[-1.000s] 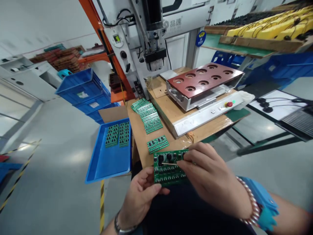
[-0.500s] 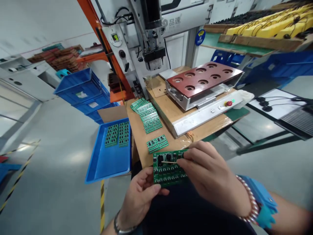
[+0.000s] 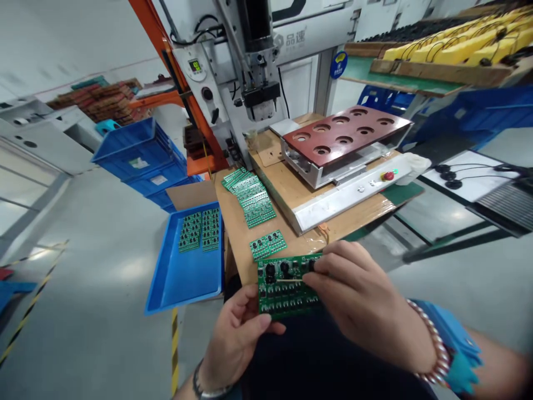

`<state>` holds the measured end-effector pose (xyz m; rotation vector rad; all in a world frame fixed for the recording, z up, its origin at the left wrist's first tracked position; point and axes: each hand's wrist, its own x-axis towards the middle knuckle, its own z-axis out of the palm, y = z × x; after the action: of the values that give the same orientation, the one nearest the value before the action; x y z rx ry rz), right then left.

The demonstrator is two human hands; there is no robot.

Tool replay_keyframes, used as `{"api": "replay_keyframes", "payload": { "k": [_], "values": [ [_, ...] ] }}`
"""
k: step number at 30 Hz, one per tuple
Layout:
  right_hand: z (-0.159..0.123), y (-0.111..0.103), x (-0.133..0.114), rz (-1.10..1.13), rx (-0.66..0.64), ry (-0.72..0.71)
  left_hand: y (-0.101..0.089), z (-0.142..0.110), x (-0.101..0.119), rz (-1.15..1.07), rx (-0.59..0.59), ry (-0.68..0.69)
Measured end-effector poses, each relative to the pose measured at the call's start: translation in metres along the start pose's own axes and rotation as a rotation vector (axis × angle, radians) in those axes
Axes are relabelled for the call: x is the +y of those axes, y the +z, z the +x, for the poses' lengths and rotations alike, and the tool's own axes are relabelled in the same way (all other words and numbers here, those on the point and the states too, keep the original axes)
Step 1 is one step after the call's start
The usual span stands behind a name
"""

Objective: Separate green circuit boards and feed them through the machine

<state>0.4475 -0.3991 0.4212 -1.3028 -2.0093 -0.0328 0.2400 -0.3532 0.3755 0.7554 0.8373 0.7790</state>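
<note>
My left hand (image 3: 245, 328) grips a green circuit board (image 3: 287, 297) by its lower left corner, thumb on top and fingers beneath. Round black components stand along the board's upper part, with rows of small silver-edged parts below. Between the thumb and fingers of my right hand (image 3: 347, 283) is a thin pale wooden stick (image 3: 287, 280). Its tip lies at the black components near the board's left side. My right fingers cover the board's right end. A second circuit board (image 3: 268, 245) rests on the bench just beyond the held one.
Overlapping circuit boards (image 3: 255, 200) lie on the wooden bench (image 3: 233, 222). A blue tray (image 3: 183, 283) with more boards stands left, before stacked blue crates (image 3: 137, 150). Ahead, a red-brown fixture plate (image 3: 333, 136) sits beneath a machine head (image 3: 262, 100); a red button (image 3: 388, 176) is on the front panel.
The stick's tip has shifted slightly down on the board and the stick lies a little flatter. The held board has moved slightly left. Both hands keep their grips.
</note>
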Motion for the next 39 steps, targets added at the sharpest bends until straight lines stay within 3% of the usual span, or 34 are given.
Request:
{"api": "replay_keyframes", "payload": {
  "k": [6,14,39],
  "values": [
    [0.0021,-0.0025,0.0013,-0.003,0.004,0.007,0.0021,-0.0022,0.0012,-0.001,0.038,0.004],
    [0.0048,-0.0011,0.0011,-0.007,0.011,0.015,0.0039,-0.0011,0.0035,0.005,-0.028,-0.01],
    [0.0032,-0.0005,-0.0014,-0.014,0.02,0.012,0.0032,-0.0038,0.0042,0.015,0.011,-0.03]
  ]
}}
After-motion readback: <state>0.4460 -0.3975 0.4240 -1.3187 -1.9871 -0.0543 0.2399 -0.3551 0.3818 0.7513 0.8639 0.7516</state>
